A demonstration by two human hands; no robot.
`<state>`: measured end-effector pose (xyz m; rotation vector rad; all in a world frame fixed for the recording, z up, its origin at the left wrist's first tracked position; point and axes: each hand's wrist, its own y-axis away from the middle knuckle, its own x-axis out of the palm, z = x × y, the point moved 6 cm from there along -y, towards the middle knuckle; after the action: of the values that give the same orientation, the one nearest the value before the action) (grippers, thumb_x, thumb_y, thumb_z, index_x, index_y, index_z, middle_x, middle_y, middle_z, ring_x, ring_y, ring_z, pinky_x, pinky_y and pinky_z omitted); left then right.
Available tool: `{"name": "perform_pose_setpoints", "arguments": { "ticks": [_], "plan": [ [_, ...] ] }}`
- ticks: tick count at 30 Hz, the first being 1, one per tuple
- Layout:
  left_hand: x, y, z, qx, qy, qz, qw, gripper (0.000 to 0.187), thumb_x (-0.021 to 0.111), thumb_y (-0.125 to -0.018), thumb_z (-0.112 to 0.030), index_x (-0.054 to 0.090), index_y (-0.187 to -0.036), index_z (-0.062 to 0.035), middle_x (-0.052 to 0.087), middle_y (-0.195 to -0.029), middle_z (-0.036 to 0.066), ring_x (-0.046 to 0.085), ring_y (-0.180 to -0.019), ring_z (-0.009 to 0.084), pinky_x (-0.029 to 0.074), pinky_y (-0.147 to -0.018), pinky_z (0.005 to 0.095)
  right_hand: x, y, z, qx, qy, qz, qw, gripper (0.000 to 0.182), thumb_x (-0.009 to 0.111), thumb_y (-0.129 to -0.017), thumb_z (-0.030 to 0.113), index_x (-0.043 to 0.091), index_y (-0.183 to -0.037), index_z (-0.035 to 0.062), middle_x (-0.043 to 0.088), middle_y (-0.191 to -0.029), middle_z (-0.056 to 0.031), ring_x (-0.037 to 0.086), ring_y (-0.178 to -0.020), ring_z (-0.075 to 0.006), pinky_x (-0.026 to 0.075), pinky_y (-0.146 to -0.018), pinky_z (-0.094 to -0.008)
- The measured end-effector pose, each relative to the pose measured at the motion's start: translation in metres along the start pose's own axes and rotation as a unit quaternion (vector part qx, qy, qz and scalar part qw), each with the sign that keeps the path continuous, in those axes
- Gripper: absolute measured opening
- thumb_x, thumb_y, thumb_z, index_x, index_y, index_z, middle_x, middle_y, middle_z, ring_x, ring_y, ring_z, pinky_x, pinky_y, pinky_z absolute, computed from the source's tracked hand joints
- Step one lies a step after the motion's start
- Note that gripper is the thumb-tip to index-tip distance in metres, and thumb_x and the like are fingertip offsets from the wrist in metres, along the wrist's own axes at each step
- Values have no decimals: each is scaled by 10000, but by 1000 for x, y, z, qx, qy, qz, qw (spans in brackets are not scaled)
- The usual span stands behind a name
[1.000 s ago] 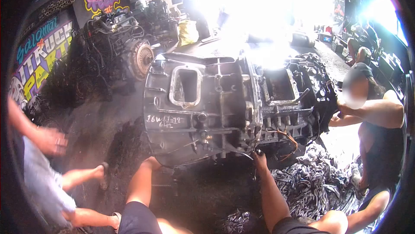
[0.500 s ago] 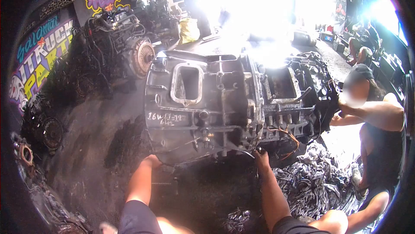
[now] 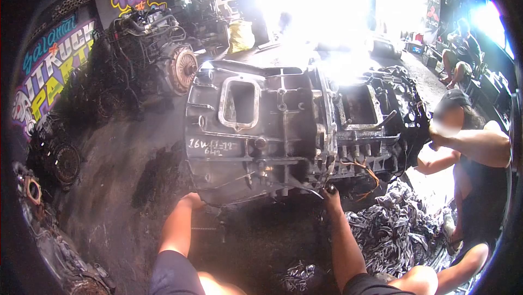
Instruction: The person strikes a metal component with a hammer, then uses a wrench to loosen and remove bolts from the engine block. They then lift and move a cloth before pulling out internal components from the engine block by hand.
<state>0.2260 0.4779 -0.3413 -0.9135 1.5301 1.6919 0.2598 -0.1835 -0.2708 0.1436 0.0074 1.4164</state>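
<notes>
A large dark gearbox (image 3: 294, 148) fills the middle, on its side, with two rectangular openings facing me and white chalk writing near its left end. My left hand (image 3: 192, 201) is closed at its lower left edge, with the fingertips hidden behind the casing. Further right, my right hand (image 3: 332, 198) is closed at the lower edge below the flange joint, its fingers partly hidden in shadow. Close by hang a thin pale tube (image 3: 308, 190) and some orange-brown wires (image 3: 368, 174). At the right end, a co-worker's hand (image 3: 436, 131) reaches the gearbox.
A crouching co-worker (image 3: 479, 186) is close on the right. Shredded silvery scraps (image 3: 395, 229) are heaped on the floor, with a smaller clump (image 3: 298, 276) nearer me. An engine with a round clutch (image 3: 182, 70) stands back left, near a yellow sack (image 3: 239, 37). Parts line the left wall.
The whole view has shifted slightly. My hands stay at the gearbox's lower edge. The co-worker's lower forearm has bent and dropped a little.
</notes>
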Motion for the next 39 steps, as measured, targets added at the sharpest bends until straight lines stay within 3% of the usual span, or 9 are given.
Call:
{"name": "perform_pose_setpoints", "arguments": {
  "ticks": [6, 16, 20, 23, 26, 29, 32, 36, 39],
  "plan": [
    [5, -8, 0, 61, -35, -6, 998, 631, 446, -950, -567, 564, -1414, -157, 560, -1447, 160, 543, -1327, 354, 457, -1089, 451, -2, -3, -9, 41, 41, -40, 998, 283, 678, -886, 138, 644, -1131, -1, 684, -986, -72, 618, -893, -168, 501, -803, -323],
    [-81, 89, -72, -59, 72, 46, 995, 570, 451, -970, -524, 577, -1389, -158, 580, -1418, 153, 546, -1319, 355, 470, -1076, 450, -10, -23, -65, 9, 1, -67, 998, 601, 683, -904, 131, 467, -1439, -40, 693, -1065, -128, 638, -999, -197, 504, -898, -314],
    [-53, 56, -47, -8, -13, -42, 999, 474, 481, -975, -365, 624, -1346, -106, 623, -1405, 74, 670, -1172, 230, 577, -930, 387, -15, -29, -82, 43, 64, -86, 993, 522, 696, -890, 162, 554, -1353, -34, 704, -997, -112, 643, -950, -187, 513, -853, -321],
    [-27, 32, -25, -3, -13, 1, 1000, 501, 482, -967, -362, 589, -1385, -108, 593, -1437, 89, 623, -1234, 244, 533, -995, 388, -10, -17, -45, 52, 136, -43, 988, 361, 704, -862, 192, 652, -1148, -21, 703, -957, -96, 635, -886, -174, 512, -801, -328],
    [-37, 38, -35, -5, -8, 21, 1000, 525, 483, -958, -368, 566, -1408, -110, 571, -1458, 97, 585, -1277, 254, 497, -1038, 389, -6, -10, -32, 71, 119, -48, 989, 360, 702, -851, 179, 631, -1133, -32, 697, -975, -88, 620, -851, -162, 510, -778, -320],
    [-42, 43, -38, -3, -12, 28, 1000, 551, 485, -949, -373, 543, -1431, -112, 549, -1480, 105, 548, -1320, 264, 461, -1082, 390, -3, -21, -35, 6, 63, -24, 998, 588, 760, -827, 205, 576, -1292, -103, 725, -1081, -135, 679, -967, -224, 525, -857, -330],
    [-50, 50, -44, 6, -21, 28, 999, 579, 487, -940, -379, 521, -1454, -114, 527, -1501, 113, 510, -1363, 275, 424, -1126, 391, -9, -39, -78, -24, 48, -110, 993, 411, 692, -836, 174, 616, -1192, -17, 682, -969, -74, 617, -804, -156, 516, -717, -316],
    [-56, 64, -57, 40, -44, 25, 998, 619, 489, -928, -387, 490, -1485, -117, 498, -1530, 123, 460, -1420, 288, 376, -1184, 392, -10, -48, -103, 40, 147, -71, 986, 369, 683, -842, 209, 633, -1152, 17, 682, -922, -48, 603, -757, -153, 509, -676, -328],
    [-48, 56, -37, -57, -31, 52, 997, 635, 498, -921, -400, 486, -1492, -123, 467, -1557, 119, 441, -1433, 281, 365, -1193, 390, -7, -17, -41, 48, 178, -42, 982, 344, 699, -840, 195, 636, -1134, 27, 686, -911, -39, 598, -746, -151, 507, -671, -336]
  ]
}}
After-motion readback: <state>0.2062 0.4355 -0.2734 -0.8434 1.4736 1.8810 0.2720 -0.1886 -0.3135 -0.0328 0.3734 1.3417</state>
